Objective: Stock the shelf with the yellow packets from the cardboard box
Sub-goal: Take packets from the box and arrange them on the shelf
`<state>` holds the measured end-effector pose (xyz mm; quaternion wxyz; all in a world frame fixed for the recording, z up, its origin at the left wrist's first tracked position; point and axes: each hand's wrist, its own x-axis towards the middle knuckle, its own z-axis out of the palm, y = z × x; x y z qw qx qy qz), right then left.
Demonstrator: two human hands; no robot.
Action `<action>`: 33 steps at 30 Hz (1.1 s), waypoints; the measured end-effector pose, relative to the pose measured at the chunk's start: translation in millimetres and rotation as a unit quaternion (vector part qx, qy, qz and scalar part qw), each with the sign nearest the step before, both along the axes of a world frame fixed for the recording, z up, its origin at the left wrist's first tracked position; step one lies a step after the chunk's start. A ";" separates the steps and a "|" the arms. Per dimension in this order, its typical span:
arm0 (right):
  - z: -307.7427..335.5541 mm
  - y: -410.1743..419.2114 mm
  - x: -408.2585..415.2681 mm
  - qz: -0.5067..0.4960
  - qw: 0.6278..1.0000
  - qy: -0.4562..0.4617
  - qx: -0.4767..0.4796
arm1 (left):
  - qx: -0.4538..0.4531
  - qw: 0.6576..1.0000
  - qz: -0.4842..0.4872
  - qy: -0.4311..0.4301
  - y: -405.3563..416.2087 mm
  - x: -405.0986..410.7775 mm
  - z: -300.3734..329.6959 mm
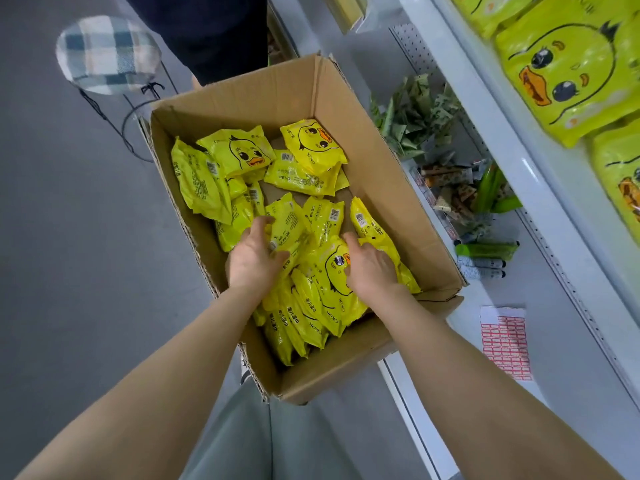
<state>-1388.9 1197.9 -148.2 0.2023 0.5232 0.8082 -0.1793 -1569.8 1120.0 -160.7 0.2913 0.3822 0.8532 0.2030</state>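
Note:
An open cardboard box [377, 174] stands on the floor below me, holding several yellow duck-face packets [304, 157]. Both of my hands are inside it, at the near end. My left hand [252, 258] curls its fingers round the left side of a bunch of packets [291, 223]. My right hand [370, 268] grips the right side of the same bunch, over a duck-face packet [332, 271]. More yellow duck packets [568, 71] lie on the white shelf [519, 161] at the upper right.
A lower shelf [561, 306] on the right carries green sachets [415, 116], green tubes [485, 249] and a red-and-white label sheet [505, 344]. A checked stool [107, 53] stands at the upper left. Another person's dark legs [211, 32] stand behind the box. Grey floor lies to the left.

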 end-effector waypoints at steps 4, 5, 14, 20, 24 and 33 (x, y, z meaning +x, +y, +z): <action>10.5 -6.1 -4.7 -0.158 0.986 0.044 -0.024 | 0.068 0.976 -0.111 0.177 -4.1 9.3 0.8; 12.7 -6.0 -5.2 -0.193 0.979 0.061 -0.033 | 0.061 0.967 -0.141 0.203 -4.6 11.1 -0.6; -3.2 10.0 1.5 -0.019 0.993 0.106 -0.049 | -0.105 0.975 -0.193 0.042 10.7 41.8 8.4; -18.4 25.5 0.8 0.070 0.994 0.007 -0.080 | -0.208 0.960 -0.156 -0.106 20.2 18.2 -6.0; -14.5 34.1 1.0 0.089 0.990 -0.021 -0.103 | -0.204 0.945 -0.215 -0.137 22.7 24.7 -1.6; 10.4 44.7 18.1 -0.072 0.991 0.108 -0.019 | -0.033 0.985 -0.068 -0.155 14.8 26.7 9.1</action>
